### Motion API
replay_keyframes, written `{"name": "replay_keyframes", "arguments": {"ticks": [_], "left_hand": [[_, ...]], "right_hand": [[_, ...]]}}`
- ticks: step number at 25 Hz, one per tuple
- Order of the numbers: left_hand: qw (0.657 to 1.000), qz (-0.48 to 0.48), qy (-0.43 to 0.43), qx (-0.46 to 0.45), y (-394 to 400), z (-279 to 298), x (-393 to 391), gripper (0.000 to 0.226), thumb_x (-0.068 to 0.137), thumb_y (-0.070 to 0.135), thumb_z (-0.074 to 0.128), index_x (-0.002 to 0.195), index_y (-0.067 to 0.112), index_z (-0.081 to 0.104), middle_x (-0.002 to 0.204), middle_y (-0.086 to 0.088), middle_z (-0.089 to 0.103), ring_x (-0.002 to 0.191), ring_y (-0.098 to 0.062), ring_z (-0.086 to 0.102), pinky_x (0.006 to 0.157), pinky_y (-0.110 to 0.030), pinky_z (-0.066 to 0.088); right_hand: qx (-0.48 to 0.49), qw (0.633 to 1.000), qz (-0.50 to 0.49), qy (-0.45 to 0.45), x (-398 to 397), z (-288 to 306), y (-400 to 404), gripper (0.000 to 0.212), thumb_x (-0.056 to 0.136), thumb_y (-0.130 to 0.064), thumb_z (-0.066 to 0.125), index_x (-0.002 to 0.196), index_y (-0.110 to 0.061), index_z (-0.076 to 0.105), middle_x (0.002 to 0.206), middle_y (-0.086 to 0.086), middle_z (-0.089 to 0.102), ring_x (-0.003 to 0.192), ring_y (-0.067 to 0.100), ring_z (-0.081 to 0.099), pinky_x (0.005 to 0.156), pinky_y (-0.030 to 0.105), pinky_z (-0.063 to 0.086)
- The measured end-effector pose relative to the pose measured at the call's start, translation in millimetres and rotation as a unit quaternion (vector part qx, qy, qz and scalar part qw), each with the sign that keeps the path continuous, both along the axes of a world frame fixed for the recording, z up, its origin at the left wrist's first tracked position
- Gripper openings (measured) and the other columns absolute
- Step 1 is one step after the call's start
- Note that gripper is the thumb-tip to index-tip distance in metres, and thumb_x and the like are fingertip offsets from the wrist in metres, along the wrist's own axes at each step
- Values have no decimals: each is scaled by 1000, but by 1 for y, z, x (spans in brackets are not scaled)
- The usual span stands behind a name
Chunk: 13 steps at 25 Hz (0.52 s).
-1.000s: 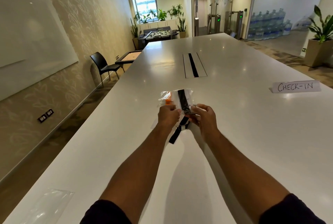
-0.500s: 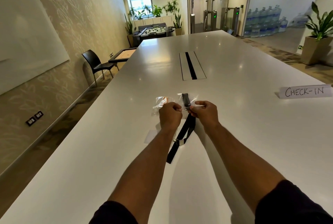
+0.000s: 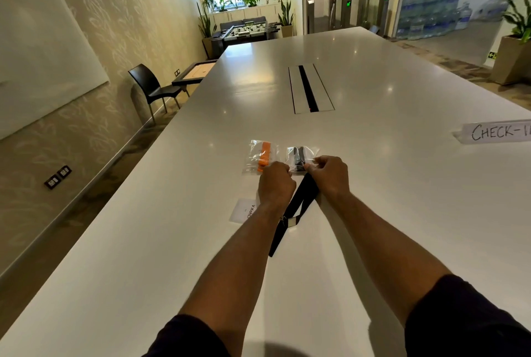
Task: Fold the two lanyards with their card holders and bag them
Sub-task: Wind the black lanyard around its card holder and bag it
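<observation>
Fingers of both hands are curled and pinch the near edge of a clear bag [image 3: 301, 157] lying on the white table [image 3: 402, 198] — left hand [image 3: 276, 184] at one corner, right hand [image 3: 329, 177] at the other. The black lanyard [image 3: 298, 207] is only partly inside; its strap trails back between the wrists. It seems the bagging step; next, the loose strap needs feeding in. Two bags show — the second bag [image 3: 260, 157] holds an orange lanyard [image 3: 264, 155] — and one card holder [image 3: 242, 211].
</observation>
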<state>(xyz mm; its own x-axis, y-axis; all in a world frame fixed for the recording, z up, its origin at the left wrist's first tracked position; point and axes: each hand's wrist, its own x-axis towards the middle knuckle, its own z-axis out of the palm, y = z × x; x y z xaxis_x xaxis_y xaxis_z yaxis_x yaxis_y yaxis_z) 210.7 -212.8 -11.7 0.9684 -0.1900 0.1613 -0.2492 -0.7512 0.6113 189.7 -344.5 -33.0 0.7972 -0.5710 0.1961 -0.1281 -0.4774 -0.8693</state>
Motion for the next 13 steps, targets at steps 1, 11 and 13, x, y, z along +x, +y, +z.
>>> {"name": "replay_keyframes", "arguments": {"ticks": [1,11,13], "left_hand": [[1000,-3,-5,6,0,0,0,18,87,0,61,76,13,69,70,-1,64,75,-23,66,53,-24,35],[992,-48,-97,65,17,5,-17,18,94,21,61,94,11,76,96,-4,74,86,-24,71,71,-30,52],[986,-76,-120,93,29,8,-23,20,92,22,59,93,12,76,101,-3,71,89,-24,69,73,-34,55]], "right_hand": [[-5,1000,-1,1,0,-1,-1,20,87,-22,77,96,-4,78,85,9,74,75,19,67,78,36,57],[-107,994,-30,-12,-28,5,2,36,91,-39,69,125,-26,66,115,-4,63,95,16,65,78,31,48],[-170,982,37,-78,-40,7,10,24,90,-36,69,114,-29,69,105,-10,66,88,12,65,72,29,48]]}}
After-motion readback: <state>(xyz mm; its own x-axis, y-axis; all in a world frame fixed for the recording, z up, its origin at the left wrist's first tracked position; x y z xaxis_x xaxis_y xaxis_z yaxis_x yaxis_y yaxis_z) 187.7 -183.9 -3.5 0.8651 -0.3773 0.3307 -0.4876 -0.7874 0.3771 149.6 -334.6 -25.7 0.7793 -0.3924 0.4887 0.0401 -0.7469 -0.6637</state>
